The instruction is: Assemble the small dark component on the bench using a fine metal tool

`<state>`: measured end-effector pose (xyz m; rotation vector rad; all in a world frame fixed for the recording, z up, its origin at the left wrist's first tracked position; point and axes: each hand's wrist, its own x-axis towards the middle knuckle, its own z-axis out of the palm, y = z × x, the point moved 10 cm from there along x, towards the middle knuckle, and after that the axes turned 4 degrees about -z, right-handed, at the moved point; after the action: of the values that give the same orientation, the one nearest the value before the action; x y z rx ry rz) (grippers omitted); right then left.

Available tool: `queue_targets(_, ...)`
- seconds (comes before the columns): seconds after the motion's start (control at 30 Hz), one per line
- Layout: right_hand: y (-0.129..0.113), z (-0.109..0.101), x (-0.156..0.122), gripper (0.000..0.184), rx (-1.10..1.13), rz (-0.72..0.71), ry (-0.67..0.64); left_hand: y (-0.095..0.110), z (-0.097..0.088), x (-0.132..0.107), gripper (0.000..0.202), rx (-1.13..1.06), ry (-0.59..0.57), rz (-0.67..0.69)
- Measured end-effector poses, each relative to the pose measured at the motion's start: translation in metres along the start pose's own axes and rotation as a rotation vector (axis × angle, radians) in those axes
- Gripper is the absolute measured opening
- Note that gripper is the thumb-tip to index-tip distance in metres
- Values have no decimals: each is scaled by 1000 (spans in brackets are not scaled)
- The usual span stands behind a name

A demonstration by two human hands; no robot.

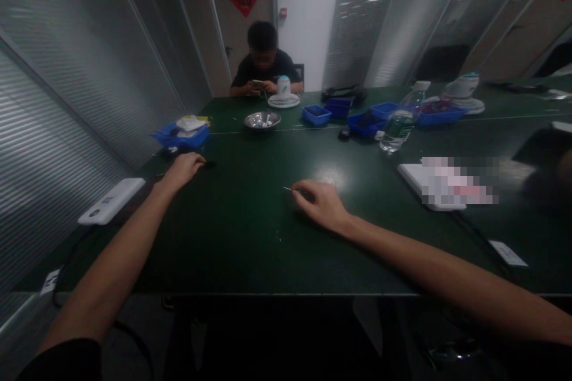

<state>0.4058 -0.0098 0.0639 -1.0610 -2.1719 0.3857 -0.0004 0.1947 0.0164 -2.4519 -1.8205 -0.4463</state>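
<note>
My left hand (185, 168) reaches out over the dark green table (250, 226), its fingers curled on a small black object (208, 164) near a blue tray (181, 137). What that object is I cannot make out. My right hand (319, 202) rests on the table's middle with fingers pinched on a thin pale pin-like piece (287, 189) that pokes out to the left.
A person sits at the far end behind a small white fan (283, 95). A metal bowl (262, 121), several blue trays (316, 114), a water bottle (399, 125), a white flat box (429, 184) and a white power strip (111, 200) lie around.
</note>
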Motion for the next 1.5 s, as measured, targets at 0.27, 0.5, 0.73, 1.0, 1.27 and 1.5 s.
queue_targets(0.27,2,3,0,23,-24,-18,-6,3,-19,-7,23,-83,111,-132)
queue_targets(0.5,0,3,0,24,-25,-22,-15,11,-27,-11,15,-264,127,-254)
queue_targets(0.73,1,5,0,23,-28,-37,-20,-3,-18,-8,28,-489,128,-401)
queue_targets(1.0,0,5,0,23,-19,-38,-31,10,-26,-15,29,-433,151,-410)
queue_targets(1.27,-1,5,-1,26,-21,-25,-47,0,-24,-17,32,-437,169,-451)
queue_targets(1.5,0,7,0,25,-25,-29,-65,-2,-14,-14,30,-487,138,-424)
